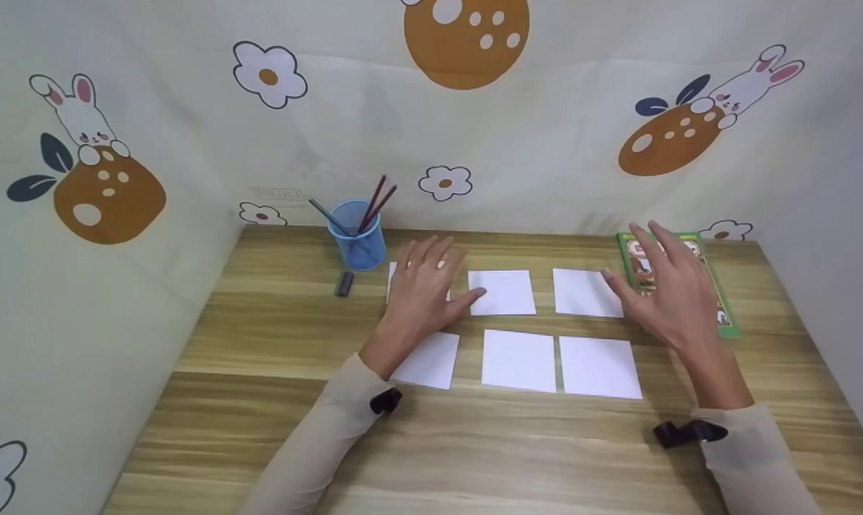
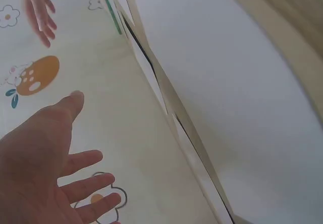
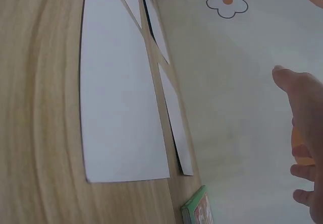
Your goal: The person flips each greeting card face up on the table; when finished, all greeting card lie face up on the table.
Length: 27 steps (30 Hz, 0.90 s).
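Note:
Several white square cards lie in two rows on the wooden table [image 1: 274, 400]. My left hand [image 1: 424, 286] is spread flat, fingers straight, over the far-left card [image 1: 391, 275], which it mostly hides; whether it touches the card I cannot tell. Its thumb points toward the far-middle card [image 1: 501, 292]. My right hand [image 1: 668, 290] hovers with fingers spread beside the far-right card [image 1: 583, 292] and over a green picture box [image 1: 723, 315]. The left wrist view shows my left hand [image 2: 45, 173] open beside a white card [image 2: 227, 82]. The right wrist view shows the right hand [image 3: 303, 133] holding nothing.
A blue mesh cup [image 1: 358, 239] holding pencils stands at the back left, with a small black object [image 1: 343, 283] lying beside it. Cloth walls printed with rabbits and flowers close in the table at the back and both sides. Near-row cards [image 1: 519, 360] lie toward me.

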### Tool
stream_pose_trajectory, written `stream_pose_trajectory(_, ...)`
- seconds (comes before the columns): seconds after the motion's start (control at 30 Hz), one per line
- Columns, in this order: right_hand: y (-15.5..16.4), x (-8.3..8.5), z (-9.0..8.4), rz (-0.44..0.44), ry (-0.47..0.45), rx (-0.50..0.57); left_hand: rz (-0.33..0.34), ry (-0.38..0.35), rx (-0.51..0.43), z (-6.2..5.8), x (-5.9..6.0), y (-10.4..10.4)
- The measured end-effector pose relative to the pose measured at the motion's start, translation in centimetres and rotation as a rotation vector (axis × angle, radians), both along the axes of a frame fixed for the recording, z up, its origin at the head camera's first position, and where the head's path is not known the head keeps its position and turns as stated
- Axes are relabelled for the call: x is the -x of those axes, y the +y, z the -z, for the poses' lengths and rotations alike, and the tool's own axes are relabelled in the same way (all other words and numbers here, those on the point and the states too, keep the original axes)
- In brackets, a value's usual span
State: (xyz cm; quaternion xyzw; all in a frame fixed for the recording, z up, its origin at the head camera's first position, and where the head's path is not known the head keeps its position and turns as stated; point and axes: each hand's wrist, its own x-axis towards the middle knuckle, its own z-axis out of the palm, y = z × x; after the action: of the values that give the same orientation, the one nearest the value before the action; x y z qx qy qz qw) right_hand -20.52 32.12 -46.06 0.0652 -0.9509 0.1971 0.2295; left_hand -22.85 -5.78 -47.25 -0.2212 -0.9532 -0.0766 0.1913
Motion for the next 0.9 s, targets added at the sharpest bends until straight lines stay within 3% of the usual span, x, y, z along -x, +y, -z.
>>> stream_pose_trajectory(0.17,0.0,-0.9,-0.6,-0.11,-0.067,0.044,0.132,-0.094,-0.033,-0.6,-1.6,2.8)
stream_pose_trajectory(0.37,-0.3,-1.6,-0.3,-0.363,-0.392,0.043,0.298,-0.161,-0.012,-0.3,-3.1,6.7)
stream_pose_trajectory(0.43,-0.6,-2.0,-0.1,-0.4,-0.495,0.009,0.337,-0.211,0.002,0.0,-3.5,8.0)
stream_pose_trajectory(0.53,-0.8,-2.7,0.1,-0.414,-0.578,-0.078,0.381,-0.289,0.042,0.4,-3.9,9.8)
stream_pose_trajectory(0.7,-1.1,-3.3,0.7,-0.433,-0.63,-0.196,0.43,-0.408,0.097,0.8,-4.1,12.0)
stream_pose_trajectory(0.9,-1.2,-3.1,1.4,-0.44,-0.644,-0.176,0.383,-0.48,0.164,1.0,-4.3,13.2)
